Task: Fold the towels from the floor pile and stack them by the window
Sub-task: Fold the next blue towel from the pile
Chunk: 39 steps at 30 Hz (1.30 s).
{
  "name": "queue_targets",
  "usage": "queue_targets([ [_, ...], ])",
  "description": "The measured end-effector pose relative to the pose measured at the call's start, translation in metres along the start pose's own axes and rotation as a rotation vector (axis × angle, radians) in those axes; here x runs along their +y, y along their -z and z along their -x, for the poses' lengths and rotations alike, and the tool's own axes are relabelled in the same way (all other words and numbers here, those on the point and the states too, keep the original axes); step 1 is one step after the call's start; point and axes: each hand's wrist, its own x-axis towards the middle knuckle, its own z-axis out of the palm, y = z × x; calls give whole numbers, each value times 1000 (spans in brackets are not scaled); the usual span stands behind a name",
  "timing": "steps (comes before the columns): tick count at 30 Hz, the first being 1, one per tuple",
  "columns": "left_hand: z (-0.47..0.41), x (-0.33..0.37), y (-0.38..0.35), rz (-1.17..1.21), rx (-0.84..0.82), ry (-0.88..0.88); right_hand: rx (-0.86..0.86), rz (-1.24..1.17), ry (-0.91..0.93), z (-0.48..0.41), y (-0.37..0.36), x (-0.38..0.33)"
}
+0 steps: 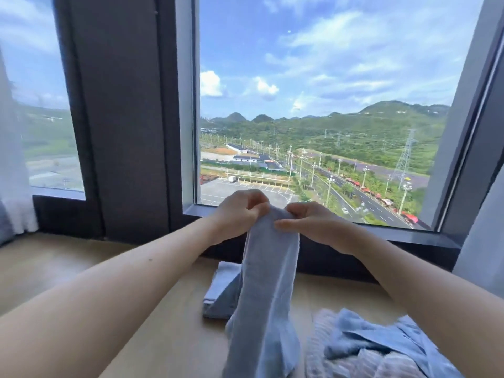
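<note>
Ahead, the window rises over a wooden floor. At the floor's near right, loose towels lie heaped. A hanging towel droops before the folded stack at the far edge, its top pinched by left hand and right hand, side by side.

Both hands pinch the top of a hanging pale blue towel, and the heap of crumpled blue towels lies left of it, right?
Not quite. The head view shows the heap of crumpled blue towels lying right of the hanging pale blue towel, not left. The rest holds: the left hand and the right hand both pinch its top.
</note>
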Motion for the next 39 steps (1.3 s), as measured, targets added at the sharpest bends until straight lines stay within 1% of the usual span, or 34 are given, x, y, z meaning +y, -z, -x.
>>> queue_targets([
  [3,15,12,24,-42,48,3,75,55,42,7,-4,-30],
  [5,23,17,37,-40,66,12,166,60,87,9,-8,-46],
  [7,29,21,51,-34,69,-12,278,57,139,10,-10,-57],
  [9,33,21,64,-60,46,-43,335,98,172,10,-11,-66],
  [11,38,18,73,-121,-20,-63,330,146,184,10,-11,-72],
  [13,42,10,80,-183,-65,-44,327,153,178,10,-10,-73],
  [16,46,-5,87,-215,-18,22,335,116,161,8,-8,-71],
  [19,44,-16,84,-248,14,44,336,89,120,10,-4,-63],
  [23,34,-22,64,-133,112,49,287,112,11,17,12,-48],
  [26,26,-20,48,-136,220,10,231,199,-76,19,27,-35],
  [28,25,-21,38,-166,268,-11,223,289,-60,21,31,-22],
  [31,24,-23,33,-188,249,33,295,287,-9,24,25,-2],
  [34,28,-24,32,-122,239,51,401,266,15,23,19,7],
  [36,30,-22,25,-82,266,42,452,262,10,26,19,11],
  [39,31,-22,11,21,330,73,432,231,-14,32,17,15],
])
